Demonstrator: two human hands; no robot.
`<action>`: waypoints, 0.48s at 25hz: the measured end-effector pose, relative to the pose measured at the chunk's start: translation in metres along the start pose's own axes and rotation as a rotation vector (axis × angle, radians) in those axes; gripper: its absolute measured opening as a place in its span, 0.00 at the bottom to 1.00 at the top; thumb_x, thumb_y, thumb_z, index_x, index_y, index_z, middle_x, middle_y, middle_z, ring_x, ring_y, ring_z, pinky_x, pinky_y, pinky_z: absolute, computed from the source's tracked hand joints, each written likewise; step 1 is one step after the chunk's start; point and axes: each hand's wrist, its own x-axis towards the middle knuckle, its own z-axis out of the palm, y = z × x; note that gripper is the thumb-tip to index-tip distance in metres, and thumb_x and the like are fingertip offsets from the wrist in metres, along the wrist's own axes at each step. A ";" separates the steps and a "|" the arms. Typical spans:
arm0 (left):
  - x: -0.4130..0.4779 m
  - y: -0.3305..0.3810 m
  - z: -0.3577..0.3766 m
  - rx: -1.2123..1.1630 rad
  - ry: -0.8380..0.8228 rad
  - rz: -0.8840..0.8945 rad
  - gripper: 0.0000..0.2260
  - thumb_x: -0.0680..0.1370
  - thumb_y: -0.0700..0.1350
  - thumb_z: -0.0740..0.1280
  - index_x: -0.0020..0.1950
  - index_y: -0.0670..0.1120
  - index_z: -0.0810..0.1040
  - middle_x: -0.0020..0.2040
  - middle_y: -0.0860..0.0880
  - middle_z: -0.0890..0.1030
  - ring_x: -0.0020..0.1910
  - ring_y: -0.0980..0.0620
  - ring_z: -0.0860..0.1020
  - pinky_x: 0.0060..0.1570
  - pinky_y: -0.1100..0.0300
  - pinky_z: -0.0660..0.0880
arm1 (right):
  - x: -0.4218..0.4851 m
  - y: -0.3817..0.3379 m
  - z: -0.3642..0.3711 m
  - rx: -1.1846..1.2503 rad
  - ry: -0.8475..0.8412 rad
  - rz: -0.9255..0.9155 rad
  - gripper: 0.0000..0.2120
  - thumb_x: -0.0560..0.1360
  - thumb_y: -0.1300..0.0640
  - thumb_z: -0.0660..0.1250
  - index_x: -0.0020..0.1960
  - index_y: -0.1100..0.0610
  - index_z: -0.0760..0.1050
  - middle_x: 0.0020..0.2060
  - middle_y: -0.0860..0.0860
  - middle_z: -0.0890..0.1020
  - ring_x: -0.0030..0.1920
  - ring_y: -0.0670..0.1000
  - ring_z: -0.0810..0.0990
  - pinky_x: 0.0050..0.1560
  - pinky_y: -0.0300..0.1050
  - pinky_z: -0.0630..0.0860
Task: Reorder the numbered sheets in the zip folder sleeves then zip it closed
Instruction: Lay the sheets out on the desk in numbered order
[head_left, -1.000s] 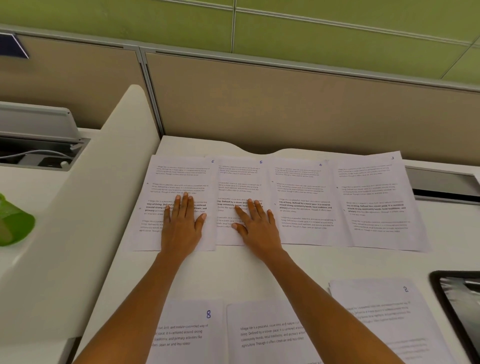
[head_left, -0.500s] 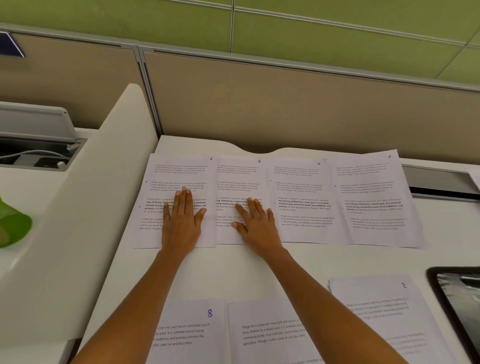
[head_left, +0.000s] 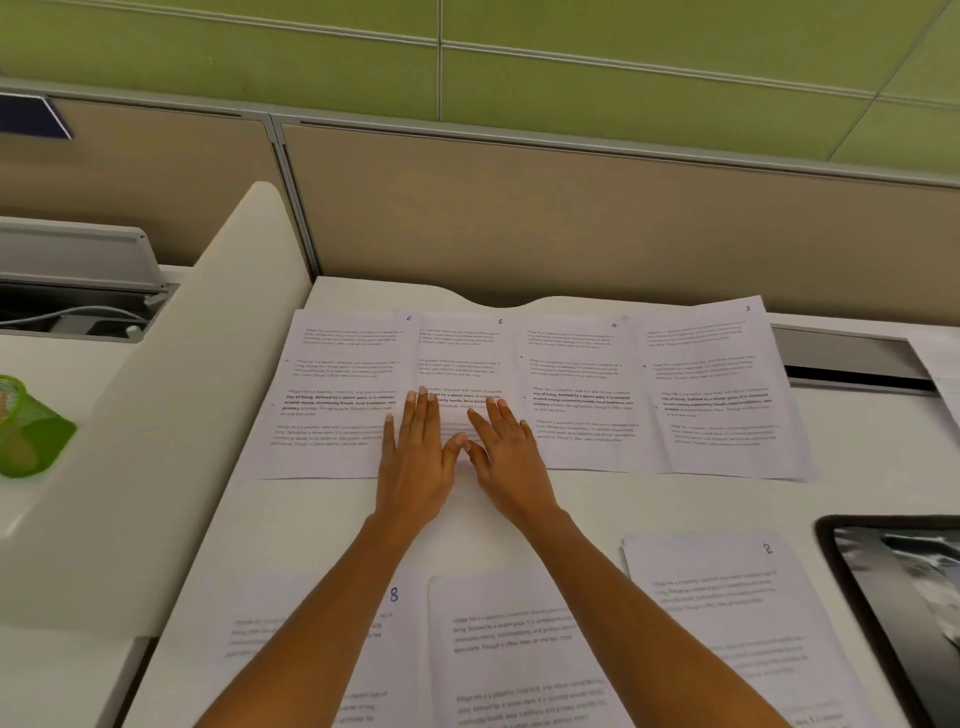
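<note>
Printed sheets lie overlapping in a row across the far side of the white desk: sheet 6 (head_left: 337, 395), sheet 5 (head_left: 460, 353), sheet 4 (head_left: 576, 389) and sheet 3 (head_left: 717, 389). My left hand (head_left: 415, 457) lies flat with straight fingers across the seam of sheets 6 and 5. Beside it, my right hand (head_left: 506, 452) rests flat on sheet 5, and the thumbs touch. Nearer to me lie sheet 8 (head_left: 311, 639), an unnumbered-looking sheet (head_left: 514, 649) and sheet 2 (head_left: 727, 603). A dark zip folder (head_left: 904, 597) shows at the right edge.
A white sloped divider (head_left: 171, 415) borders the desk on the left, with a green mesh cup (head_left: 26, 431) beyond it. A beige partition wall (head_left: 571, 208) stands behind the sheets. A cable slot (head_left: 852, 358) runs at the back right.
My left hand has slid right from the middle of sheet 6 to its right edge, ending up against my right hand. The right hand has stayed on sheet 5.
</note>
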 end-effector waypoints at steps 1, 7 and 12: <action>-0.006 0.013 0.002 -0.011 -0.003 0.017 0.40 0.73 0.68 0.25 0.77 0.45 0.42 0.79 0.46 0.48 0.78 0.49 0.44 0.74 0.50 0.39 | -0.007 0.005 -0.005 0.010 0.006 -0.001 0.24 0.84 0.49 0.51 0.78 0.51 0.55 0.78 0.52 0.53 0.79 0.50 0.46 0.76 0.48 0.41; -0.051 0.100 0.018 -0.052 -0.056 0.065 0.43 0.73 0.66 0.24 0.78 0.43 0.48 0.79 0.46 0.49 0.78 0.48 0.45 0.74 0.50 0.40 | -0.068 0.057 -0.038 0.053 0.042 -0.018 0.23 0.83 0.56 0.54 0.77 0.52 0.58 0.78 0.53 0.55 0.78 0.50 0.49 0.76 0.48 0.45; -0.089 0.170 0.035 -0.016 -0.140 0.120 0.47 0.69 0.68 0.20 0.79 0.44 0.47 0.79 0.47 0.46 0.78 0.50 0.42 0.73 0.53 0.36 | -0.135 0.114 -0.068 0.069 0.056 0.041 0.23 0.82 0.56 0.57 0.76 0.53 0.61 0.77 0.53 0.58 0.78 0.51 0.52 0.77 0.49 0.50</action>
